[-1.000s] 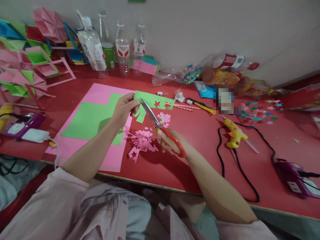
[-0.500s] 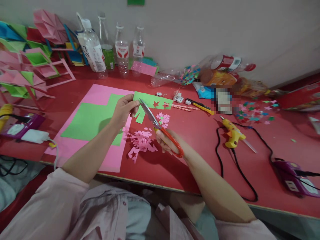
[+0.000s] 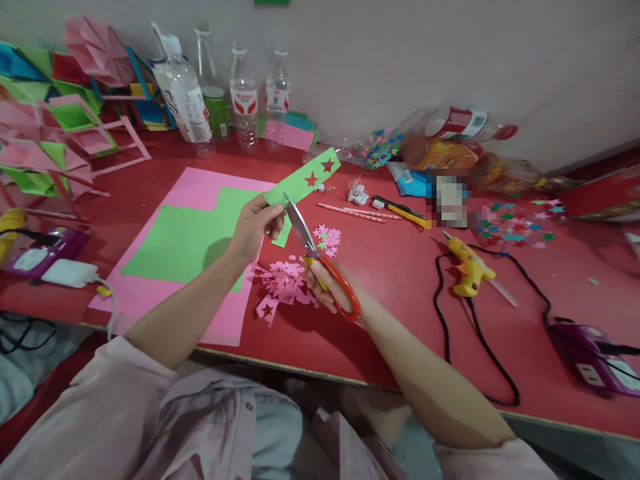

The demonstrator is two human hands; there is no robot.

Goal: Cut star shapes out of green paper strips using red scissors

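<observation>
A green paper strip (image 3: 295, 181) with two star-shaped holes is pinched at its lower left end by my left hand (image 3: 257, 225). The strip tilts up to the right. Wrapped round the handles of the orange scissors (image 3: 345, 288) is my right hand (image 3: 324, 287); the blade tips touch the strip's edge beside my left fingers. Below the blades lie pink paper scraps (image 3: 283, 281), and a small heap of pink and green stars (image 3: 327, 240) is right of them. Green sheets (image 3: 175, 247) rest on a pink sheet (image 3: 220, 330) at the left.
Clear bottles (image 3: 244, 110) stand along the wall, and folded paper models (image 3: 75, 120) fill the back left. At the right lie a yellow glue gun (image 3: 467, 268) with a black cord, a purple power strip (image 3: 595, 360), a yellow cutter (image 3: 413, 217) and scattered stars (image 3: 515, 223).
The green strip has swung from nearly level to slanting up to the right. My left hand has turned and moved slightly down. The scissors have shifted a little left.
</observation>
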